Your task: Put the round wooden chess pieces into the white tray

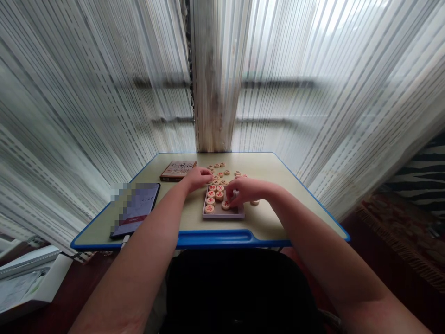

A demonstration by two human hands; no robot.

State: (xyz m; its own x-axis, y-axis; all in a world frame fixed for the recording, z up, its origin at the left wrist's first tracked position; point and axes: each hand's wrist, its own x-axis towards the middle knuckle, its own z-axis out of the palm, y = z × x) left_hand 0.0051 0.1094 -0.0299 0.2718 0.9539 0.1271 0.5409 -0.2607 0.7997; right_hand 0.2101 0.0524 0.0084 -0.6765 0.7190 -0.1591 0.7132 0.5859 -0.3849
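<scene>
A shallow white-rimmed box [224,215] lies on the small table, with several round wooden xiangqi pieces [210,201] in red characters lined up along its left side. Inside it my right hand [239,190] is closed, its fingertips at a red-marked xiangqi piece [225,204] on the box floor. My left hand [200,177] reaches beyond the box's far left corner. Its fingers are drawn together among the loose xiangqi pieces [220,175]; what they hold, if anything, is hidden. Another xiangqi piece [255,202] lies right of the box, under my right wrist.
The table [278,227] has a blue edge and a front groove. A printed flat box [178,170] lies at the back left. Nearer me is a tablet or phone [139,208] with a cable [125,240] plugged in. Striped sheer curtains [104,83] hang behind the table.
</scene>
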